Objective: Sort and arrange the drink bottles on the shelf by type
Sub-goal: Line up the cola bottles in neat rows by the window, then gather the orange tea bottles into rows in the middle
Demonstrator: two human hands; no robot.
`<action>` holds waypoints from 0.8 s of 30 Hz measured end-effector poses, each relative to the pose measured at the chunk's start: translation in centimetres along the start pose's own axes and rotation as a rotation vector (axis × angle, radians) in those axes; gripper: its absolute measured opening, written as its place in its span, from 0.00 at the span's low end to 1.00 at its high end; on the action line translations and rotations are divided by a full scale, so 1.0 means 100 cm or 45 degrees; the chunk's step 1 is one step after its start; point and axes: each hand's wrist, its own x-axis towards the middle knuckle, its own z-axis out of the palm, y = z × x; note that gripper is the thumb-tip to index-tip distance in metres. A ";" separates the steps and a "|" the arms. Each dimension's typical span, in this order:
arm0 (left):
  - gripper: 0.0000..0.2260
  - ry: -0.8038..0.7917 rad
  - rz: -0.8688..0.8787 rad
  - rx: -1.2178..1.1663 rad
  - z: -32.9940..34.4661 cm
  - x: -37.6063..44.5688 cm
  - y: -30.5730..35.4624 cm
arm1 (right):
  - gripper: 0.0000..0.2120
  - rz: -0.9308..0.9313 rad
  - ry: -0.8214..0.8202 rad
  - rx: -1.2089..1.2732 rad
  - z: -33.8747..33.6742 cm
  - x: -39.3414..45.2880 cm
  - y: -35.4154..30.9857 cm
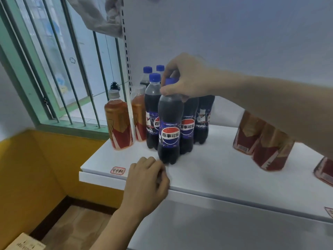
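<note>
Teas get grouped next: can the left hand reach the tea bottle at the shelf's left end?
Probably yes. The tea bottle stands at the shelf's open corner; the left hand is nearby, nothing between them.

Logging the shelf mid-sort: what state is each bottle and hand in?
front cola bottle, upright, capped, standing on the shelf
right hand, grips its cap and neck
left hand, fingers curled, rests on shelf edge, empty
other cola bottles, upright, capped
left tea bottles, upright, capped
right tea bottles, upright, tops hidden

bare shelf (216, 165) between cola bottles (169, 130) and tea bottles (266, 147)
</note>
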 end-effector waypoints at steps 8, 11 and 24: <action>0.07 -0.378 0.507 -0.096 0.023 0.034 0.094 | 0.11 0.132 0.221 0.056 -0.066 -0.063 0.052; 0.07 -0.457 0.575 -0.166 0.032 0.044 0.125 | 0.09 0.238 0.287 -0.156 -0.101 -0.110 0.085; 0.05 -0.389 0.200 -0.706 0.109 0.058 0.310 | 0.07 0.453 1.063 -0.024 -0.138 -0.342 0.238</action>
